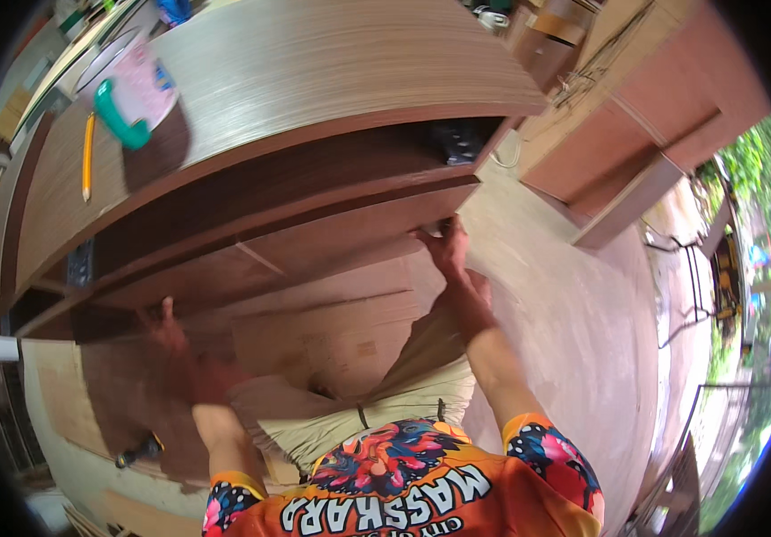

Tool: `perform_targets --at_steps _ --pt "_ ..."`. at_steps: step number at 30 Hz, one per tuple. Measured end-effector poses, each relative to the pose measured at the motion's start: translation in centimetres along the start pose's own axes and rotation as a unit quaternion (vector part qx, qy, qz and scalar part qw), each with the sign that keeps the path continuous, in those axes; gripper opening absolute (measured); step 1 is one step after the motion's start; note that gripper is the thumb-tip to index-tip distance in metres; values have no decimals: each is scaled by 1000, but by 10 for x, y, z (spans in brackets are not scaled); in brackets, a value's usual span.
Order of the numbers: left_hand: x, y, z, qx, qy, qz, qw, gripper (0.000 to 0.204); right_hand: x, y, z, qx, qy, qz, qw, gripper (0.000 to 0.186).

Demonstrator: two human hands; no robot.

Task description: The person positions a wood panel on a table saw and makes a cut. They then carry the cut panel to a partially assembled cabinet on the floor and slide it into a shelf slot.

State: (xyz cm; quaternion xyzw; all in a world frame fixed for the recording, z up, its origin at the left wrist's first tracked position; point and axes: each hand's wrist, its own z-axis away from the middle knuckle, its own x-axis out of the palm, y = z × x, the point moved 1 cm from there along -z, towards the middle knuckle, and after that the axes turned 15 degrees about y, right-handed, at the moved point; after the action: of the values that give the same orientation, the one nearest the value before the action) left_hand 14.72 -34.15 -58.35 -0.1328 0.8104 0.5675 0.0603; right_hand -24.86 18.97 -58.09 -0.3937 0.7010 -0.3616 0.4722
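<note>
Underneath, both hands (444, 243) against smooth brown laminate panel (341, 234).

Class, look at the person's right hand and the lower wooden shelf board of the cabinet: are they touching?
Touching. The head view shows the right hand gripping the front corner edge of the lower shelf board.
</note>
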Motion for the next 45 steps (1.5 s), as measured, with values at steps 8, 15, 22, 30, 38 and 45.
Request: perform_targets --at_steps 8,15,22,30,38,45 --pt "7 6 1 -60 27 214 975 98 1 -21 6 -17 -16 57 998 73" --pt "20 17 10 -78 16 224 971 112 -7 -1 -2 -25 31 117 992 83" --pt "11 1 3 -55 39 201 977 120 -3 -12 1 -41 22 123 991 81" --pt "19 3 8 -90 45 169 981 104 -4 17 -2 -60 40 39 997 73" --pt "16 -1 12 -39 8 151 988 101 -5 -10 2 -13 3 46 999 72" --pt "17 -15 -2 5 -46 86 995 91 -10 -2 7 -35 18 62 997 80"
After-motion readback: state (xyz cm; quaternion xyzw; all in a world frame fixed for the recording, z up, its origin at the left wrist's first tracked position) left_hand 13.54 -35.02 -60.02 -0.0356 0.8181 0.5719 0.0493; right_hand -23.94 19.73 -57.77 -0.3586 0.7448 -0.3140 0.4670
